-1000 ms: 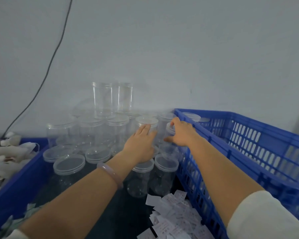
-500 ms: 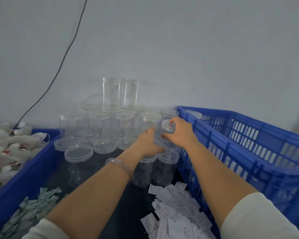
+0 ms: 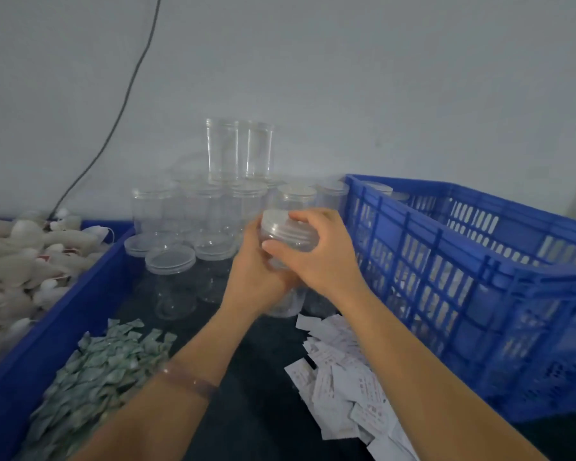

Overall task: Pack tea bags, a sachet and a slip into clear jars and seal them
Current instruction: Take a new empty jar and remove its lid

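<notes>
Centre of frame: one clear jar (image 3: 291, 239), lidded and apparently empty, is held above the dark counter (image 3: 256, 377), in front of the jar stack (image 3: 213, 207). The left hand (image 3: 256, 277) has its fingers wrapped round the body. The right hand (image 3: 320, 257) has its fingers curled round the top beside the lid (image 3: 275, 217). Judged step: opening a fresh jar. The next move calls for twisting the lid off while the body is held steady, then filling from the tea bags (image 3: 20, 257) at left, sachets (image 3: 103, 371) lower left and slips (image 3: 340, 371) lower right.

pale translucent bangle (image 3: 188, 380) on left wrist
</notes>
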Demonstrator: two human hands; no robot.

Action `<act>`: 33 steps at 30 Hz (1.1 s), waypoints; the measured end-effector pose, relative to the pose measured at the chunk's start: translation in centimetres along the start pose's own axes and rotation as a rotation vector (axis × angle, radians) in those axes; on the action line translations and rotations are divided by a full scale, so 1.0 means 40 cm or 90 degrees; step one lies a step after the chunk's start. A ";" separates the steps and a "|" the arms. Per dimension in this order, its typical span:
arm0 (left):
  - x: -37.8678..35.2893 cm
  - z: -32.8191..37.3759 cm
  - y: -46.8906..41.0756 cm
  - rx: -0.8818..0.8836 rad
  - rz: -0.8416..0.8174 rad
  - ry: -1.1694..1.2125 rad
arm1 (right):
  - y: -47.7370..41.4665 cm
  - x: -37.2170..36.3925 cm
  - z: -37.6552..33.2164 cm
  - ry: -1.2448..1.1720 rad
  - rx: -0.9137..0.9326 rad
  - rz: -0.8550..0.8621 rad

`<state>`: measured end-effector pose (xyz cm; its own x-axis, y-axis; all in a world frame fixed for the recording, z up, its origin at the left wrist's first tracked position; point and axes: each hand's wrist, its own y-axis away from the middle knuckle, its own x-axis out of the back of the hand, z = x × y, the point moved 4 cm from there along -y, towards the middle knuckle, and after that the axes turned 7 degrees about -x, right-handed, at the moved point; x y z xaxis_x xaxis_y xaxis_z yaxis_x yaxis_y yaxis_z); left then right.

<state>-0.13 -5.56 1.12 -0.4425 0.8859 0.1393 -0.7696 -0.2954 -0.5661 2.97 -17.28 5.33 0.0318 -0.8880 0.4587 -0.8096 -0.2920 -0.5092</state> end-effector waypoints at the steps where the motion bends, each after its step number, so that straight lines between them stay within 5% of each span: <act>1: 0.028 -0.025 0.045 0.026 0.022 0.023 | 0.035 -0.033 0.011 -0.056 -0.011 -0.028; 5: 0.113 -0.124 0.192 0.076 0.035 0.047 | 0.149 -0.188 0.077 -0.263 -0.141 -0.183; 13: 0.184 -0.227 0.316 0.128 -0.020 -0.059 | 0.232 -0.327 0.144 -0.449 -0.241 -0.133; 21: 0.154 -0.203 0.318 0.111 -0.030 -0.179 | 0.252 -0.298 0.154 -0.412 -0.273 0.050; 33: 0.170 -0.199 0.325 0.097 -0.104 -0.101 | 0.261 -0.274 0.163 -0.414 -0.218 -0.015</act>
<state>-9.46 -0.54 -11.76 -0.3647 0.8622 0.3515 -0.8917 -0.2147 -0.3985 -2.01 -12.92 -9.74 0.3064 -0.9452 -0.1124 -0.9388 -0.2805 -0.2000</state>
